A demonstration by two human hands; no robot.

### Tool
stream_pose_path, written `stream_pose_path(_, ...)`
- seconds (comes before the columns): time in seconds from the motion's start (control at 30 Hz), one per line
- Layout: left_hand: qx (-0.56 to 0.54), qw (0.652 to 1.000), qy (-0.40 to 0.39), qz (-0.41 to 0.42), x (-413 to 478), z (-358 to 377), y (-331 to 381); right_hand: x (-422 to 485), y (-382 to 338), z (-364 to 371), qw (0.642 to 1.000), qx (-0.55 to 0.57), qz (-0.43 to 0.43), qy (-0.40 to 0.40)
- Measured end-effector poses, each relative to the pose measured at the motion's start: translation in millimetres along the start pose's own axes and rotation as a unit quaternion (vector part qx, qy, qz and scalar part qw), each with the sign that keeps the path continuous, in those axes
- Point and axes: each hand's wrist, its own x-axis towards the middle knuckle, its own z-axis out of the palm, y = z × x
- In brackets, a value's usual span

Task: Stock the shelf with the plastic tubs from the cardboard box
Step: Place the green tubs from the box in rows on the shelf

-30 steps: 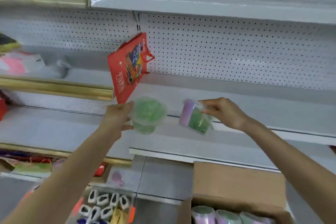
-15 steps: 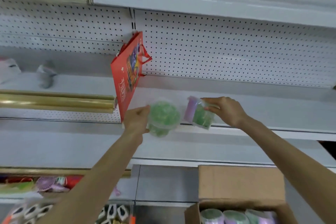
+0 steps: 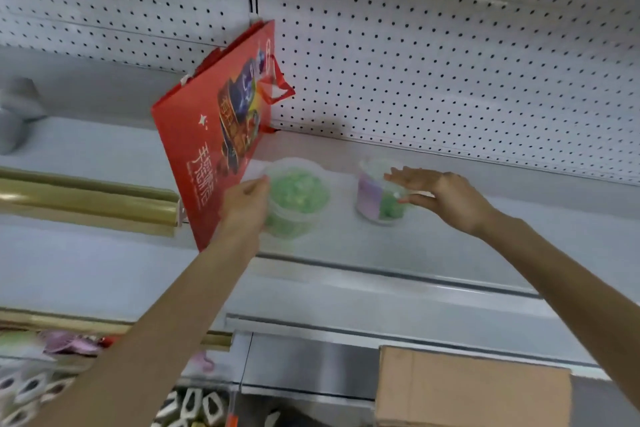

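Where half a second ago the right hand [image 3: 446,198] held the purple-and-green tub [image 3: 375,196] tilted in the air, that tub now stands on the shelf [image 3: 467,253], with the fingers [image 3: 405,175] spread apart beside it: one tub stocked. The left hand [image 3: 244,208] still grips the green tub [image 3: 299,196], which is next to be let go.

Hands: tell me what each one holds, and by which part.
Left hand grips the green tub by its left side, near the rim. Right hand holds nothing; its fingers are straight beside the purple tub.
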Motion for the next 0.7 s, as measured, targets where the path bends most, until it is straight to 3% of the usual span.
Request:
stream_pose_path(0.13, 0.010, 0.999, -0.047, 0.018, 12, 1, -9, 16, 18, 5, 1.000, 0.002, -0.016, -0.012)
stream_pose_path(0.2, 0.063, 0.992, -0.077, 0.075, 11, -8, -14, 20, 16, 2, 0.999, 0.036, 0.008, 0.006)
stream_pose_path(0.3, 0.209, 0.943, -0.096, 0.241, 11, -20, -13, 31, 3, 5, 0.995, 0.062, 0.055, 0.055)
stream_pose_path(0.37, 0.289, 0.899, -0.120, 0.306, 13, -24, -8, 40, -9, 15, 0.995, 0.013, 0.079, 0.056)
stream_pose_path(0.43, 0.324, 0.878, -0.157, 0.316, 18, -26, -6, 45, -20, 22, 0.992, -0.071, 0.088, 0.053)
stream_pose_path(0.5, 0.309, 0.880, -0.183, 0.311, 23, -26, -5, 49, -17, 22, 0.993, -0.088, 0.063, 0.040)
stream_pose_path(0.63, 0.252, 0.901, -0.202, 0.291, 25, -23, -8, 56, 5, 6, 0.985, 0.155, -0.002, -0.075)
stream_pose_path(0.7, 0.241, 0.906, -0.197, 0.286, 26, -22, -11, 56, 9, 3, 0.986, 0.160, 0.018, -0.037)
